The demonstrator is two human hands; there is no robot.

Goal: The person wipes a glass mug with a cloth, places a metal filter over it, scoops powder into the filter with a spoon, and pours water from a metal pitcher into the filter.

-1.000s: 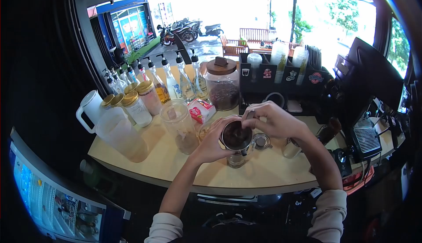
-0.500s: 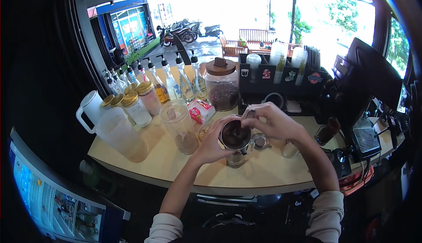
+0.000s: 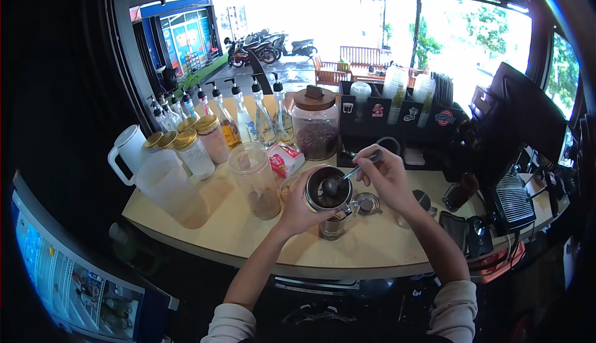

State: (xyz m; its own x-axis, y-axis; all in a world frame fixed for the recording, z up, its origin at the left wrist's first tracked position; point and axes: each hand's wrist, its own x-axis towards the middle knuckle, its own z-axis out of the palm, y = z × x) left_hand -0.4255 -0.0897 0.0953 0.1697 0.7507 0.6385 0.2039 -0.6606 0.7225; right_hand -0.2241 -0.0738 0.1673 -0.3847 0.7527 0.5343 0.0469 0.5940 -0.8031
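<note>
My left hand (image 3: 298, 209) is wrapped around a round, metal-rimmed cup (image 3: 320, 203) tilted toward me, with dark contents inside. In my right hand (image 3: 386, 178) I pinch the handle of a metal spoon (image 3: 351, 174); its bowl dips into the cup. Below the cup stands a clear glass vessel (image 3: 333, 228), partly hidden by it. A round metal lid or strainer (image 3: 367, 204) lies on the counter just right of the cup. To the left of my left hand is a clear plastic jar (image 3: 253, 185) with brown powder at its bottom.
On the counter (image 3: 372, 247) stand a translucent pitcher (image 3: 164, 185), gold-lidded jars (image 3: 194, 152), pump bottles (image 3: 262, 119) and a wooden-lidded jar (image 3: 315, 129). A red-and-white packet (image 3: 285, 158) lies behind. A black cup organizer (image 3: 397, 116) and a dark machine (image 3: 512, 197) are to the right.
My right hand has shifted slightly right and down, and the spoon is now plainly visible in the cup. The cup has moved a little left, still in my left hand.
</note>
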